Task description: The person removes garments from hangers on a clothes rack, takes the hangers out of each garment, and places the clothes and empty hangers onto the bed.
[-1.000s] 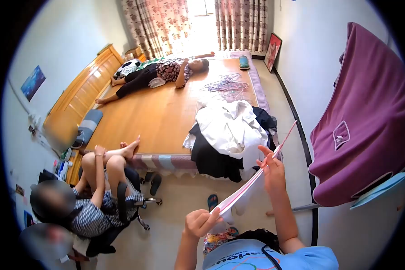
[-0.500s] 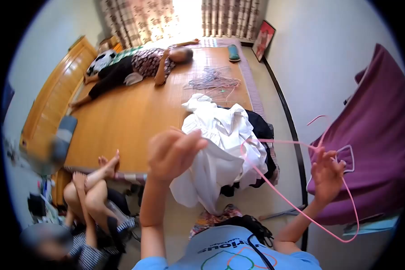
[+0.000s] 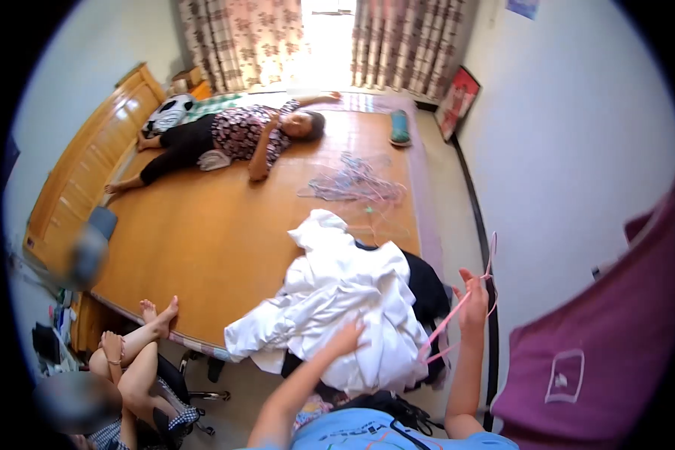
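Observation:
A white garment (image 3: 352, 281) lies in a crumpled heap at the bed's near corner, with one sleeve-like part stretched to the left. My left hand (image 3: 345, 340) is over its near part, fingers spread; whether it presses on the cloth is hard to tell. At the right, my right hand (image 3: 472, 304) grips a pink clothes hanger (image 3: 444, 327), which is tilted, its hook pointing up and its lower end by the garment's right edge. Dark cloth (image 3: 427, 289) shows from under the white heap.
Several loose hangers (image 3: 356, 180) lie tangled on the bed (image 3: 202, 255) beyond the garment. One person (image 3: 240, 135) lies across the far side, and another (image 3: 139, 375) sits at the lower left. A purple cover (image 3: 600, 352) stands at the right.
My left hand has come down onto the white garment, which now lies flatter and further left. My right hand has moved left with the pink hanger, turning it. The view has shifted.

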The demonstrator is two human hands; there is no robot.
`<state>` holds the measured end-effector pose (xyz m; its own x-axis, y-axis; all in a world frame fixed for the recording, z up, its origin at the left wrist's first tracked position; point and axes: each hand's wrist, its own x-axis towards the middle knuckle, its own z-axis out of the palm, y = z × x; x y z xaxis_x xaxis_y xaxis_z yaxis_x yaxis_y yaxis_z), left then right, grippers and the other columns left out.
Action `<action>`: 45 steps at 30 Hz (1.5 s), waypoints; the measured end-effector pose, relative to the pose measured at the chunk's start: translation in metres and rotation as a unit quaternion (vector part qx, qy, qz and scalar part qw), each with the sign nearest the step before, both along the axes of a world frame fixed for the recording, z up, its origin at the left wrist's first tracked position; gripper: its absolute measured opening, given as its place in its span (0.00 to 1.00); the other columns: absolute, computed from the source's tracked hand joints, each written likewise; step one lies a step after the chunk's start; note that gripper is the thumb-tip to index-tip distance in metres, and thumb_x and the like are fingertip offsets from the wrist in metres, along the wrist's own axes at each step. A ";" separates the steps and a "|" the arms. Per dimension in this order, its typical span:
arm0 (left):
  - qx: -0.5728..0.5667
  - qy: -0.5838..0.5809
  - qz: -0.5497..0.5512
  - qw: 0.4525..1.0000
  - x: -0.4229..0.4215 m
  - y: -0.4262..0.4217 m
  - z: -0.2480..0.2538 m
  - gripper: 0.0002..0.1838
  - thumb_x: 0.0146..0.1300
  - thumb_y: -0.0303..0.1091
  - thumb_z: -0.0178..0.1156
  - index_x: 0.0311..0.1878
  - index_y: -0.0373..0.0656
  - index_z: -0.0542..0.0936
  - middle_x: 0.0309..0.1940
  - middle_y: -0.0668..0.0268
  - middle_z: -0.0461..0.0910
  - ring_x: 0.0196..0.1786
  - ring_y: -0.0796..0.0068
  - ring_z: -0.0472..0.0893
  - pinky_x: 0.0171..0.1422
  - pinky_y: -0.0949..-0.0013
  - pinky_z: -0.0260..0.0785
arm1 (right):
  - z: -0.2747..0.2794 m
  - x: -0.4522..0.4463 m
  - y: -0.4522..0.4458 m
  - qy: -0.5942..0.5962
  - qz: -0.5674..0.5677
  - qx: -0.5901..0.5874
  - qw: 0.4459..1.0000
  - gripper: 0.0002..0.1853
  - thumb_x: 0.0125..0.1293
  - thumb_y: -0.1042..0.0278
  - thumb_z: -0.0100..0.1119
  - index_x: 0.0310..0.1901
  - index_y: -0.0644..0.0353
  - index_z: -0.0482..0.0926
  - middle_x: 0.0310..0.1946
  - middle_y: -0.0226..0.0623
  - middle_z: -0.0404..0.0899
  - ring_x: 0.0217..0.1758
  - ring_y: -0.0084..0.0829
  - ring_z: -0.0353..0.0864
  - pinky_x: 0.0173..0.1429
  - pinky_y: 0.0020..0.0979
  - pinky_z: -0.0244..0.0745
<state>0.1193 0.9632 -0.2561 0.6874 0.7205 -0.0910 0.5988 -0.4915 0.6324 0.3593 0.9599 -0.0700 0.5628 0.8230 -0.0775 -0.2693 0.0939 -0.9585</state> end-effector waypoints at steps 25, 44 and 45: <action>0.146 -0.289 0.658 0.680 -0.091 -0.257 0.184 0.07 0.45 0.33 0.58 0.27 0.41 0.75 0.24 0.64 0.70 0.26 0.72 0.71 0.29 0.74 0.63 | -0.254 -0.301 -0.120 -0.410 0.857 0.156 0.271 0.18 0.48 0.53 0.47 0.30 0.61 0.75 0.31 0.49 0.73 0.36 0.45 0.72 0.42 0.39 0.66; 0.225 0.140 0.910 -0.321 0.237 -0.663 0.198 0.08 0.48 0.32 0.54 0.31 0.39 0.73 0.23 0.63 0.72 0.25 0.70 0.73 0.28 0.72 0.64 | -0.300 -0.385 -0.538 -0.488 0.839 0.205 -0.125 0.18 0.46 0.58 0.50 0.25 0.70 0.73 0.19 0.49 0.72 0.27 0.40 0.71 0.35 0.36 0.66; 0.200 0.147 0.884 -0.396 0.256 -0.661 0.177 0.07 0.49 0.31 0.54 0.30 0.39 0.73 0.22 0.63 0.72 0.25 0.71 0.73 0.27 0.73 0.64 | -0.291 -0.392 -0.570 -0.420 0.821 0.348 -0.170 0.17 0.45 0.59 0.50 0.24 0.70 0.73 0.19 0.50 0.72 0.27 0.40 0.71 0.35 0.36 0.66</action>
<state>0.3751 0.3023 -0.0789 0.1081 -0.9425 0.3162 -0.5851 0.1968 0.7867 -0.0324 0.3901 -0.3611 -0.4603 -0.7624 -0.4548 -0.4971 0.6458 -0.5795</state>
